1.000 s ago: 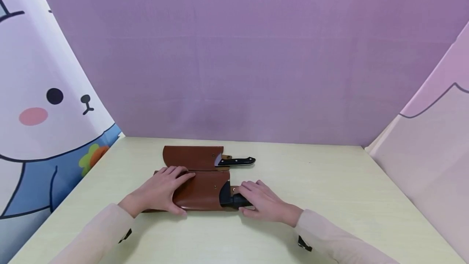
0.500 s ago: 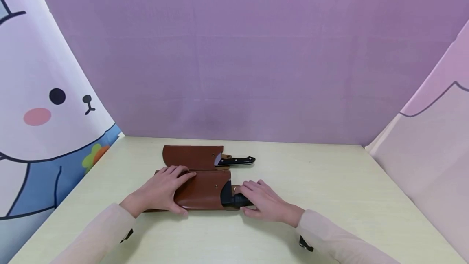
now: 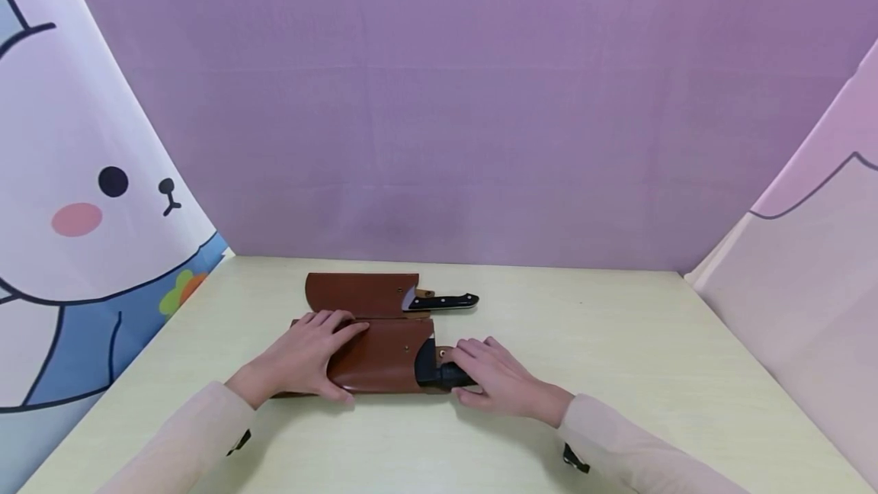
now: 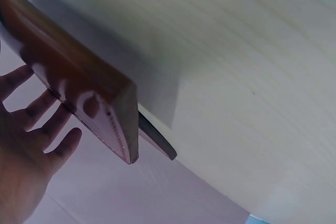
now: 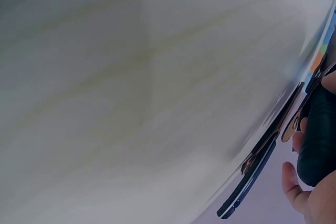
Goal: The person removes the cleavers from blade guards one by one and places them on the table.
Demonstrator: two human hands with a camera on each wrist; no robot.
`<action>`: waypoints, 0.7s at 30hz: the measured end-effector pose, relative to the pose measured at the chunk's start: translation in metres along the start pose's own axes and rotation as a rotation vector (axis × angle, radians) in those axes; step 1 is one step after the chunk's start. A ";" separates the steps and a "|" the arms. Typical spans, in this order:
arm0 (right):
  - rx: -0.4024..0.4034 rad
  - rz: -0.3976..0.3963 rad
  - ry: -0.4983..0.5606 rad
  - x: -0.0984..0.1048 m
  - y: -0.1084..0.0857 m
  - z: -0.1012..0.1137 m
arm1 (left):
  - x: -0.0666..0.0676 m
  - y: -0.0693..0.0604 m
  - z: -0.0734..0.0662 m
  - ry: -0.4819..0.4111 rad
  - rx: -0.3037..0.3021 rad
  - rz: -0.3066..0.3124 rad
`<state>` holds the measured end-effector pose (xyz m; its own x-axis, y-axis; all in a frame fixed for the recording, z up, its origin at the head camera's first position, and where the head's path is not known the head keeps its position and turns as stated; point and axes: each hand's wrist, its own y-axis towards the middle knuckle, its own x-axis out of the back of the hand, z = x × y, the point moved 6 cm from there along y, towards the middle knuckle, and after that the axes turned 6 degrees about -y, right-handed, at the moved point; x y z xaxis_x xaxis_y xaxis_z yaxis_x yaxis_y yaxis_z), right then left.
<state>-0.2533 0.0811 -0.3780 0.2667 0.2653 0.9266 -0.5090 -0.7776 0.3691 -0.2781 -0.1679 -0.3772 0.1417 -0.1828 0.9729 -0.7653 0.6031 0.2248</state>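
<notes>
Counter (image 3: 652, 364), underlying all. Near sheath (image 3: 384, 357), brown, gripped by the left hand (image 3: 302, 360), thumb and spread fingers at opposite edges, presumably to steady it. Far sheath (image 3: 360, 296), beyond the left hand. Black handle (image 3: 453, 376), in the near sheath's mouth; right hand (image 3: 501, 380) curled round it, probably for control. Knife handle (image 3: 446, 302), beyond the right hand.

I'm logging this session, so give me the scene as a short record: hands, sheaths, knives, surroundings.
Left hand: spans the near brown sheath, thumb at its near edge
Right hand: grips the near knife by its handle
Near knife: black blade showing at the sheath's mouth
Far sheath: brown, just beyond the near one
Far knife: black-handled, sticking out of the far sheath
Surroundings: pale table, purple backdrop
</notes>
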 end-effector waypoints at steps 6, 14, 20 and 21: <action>0.009 -0.025 -0.004 0.001 -0.001 0.000 | 0.001 0.000 -0.001 -0.005 0.001 -0.006; 0.024 -0.057 -0.026 0.003 -0.004 -0.001 | 0.001 -0.001 0.000 -0.008 0.002 -0.005; 0.031 -0.064 -0.025 0.003 -0.006 -0.002 | 0.000 -0.001 -0.001 -0.009 0.003 -0.006; 0.030 -0.065 -0.023 0.003 -0.006 -0.002 | 0.001 -0.001 -0.001 -0.011 0.003 -0.006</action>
<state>-0.2511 0.0880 -0.3769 0.3173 0.3028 0.8987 -0.4650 -0.7763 0.4257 -0.2768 -0.1679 -0.3769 0.1390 -0.1951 0.9709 -0.7665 0.5995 0.2302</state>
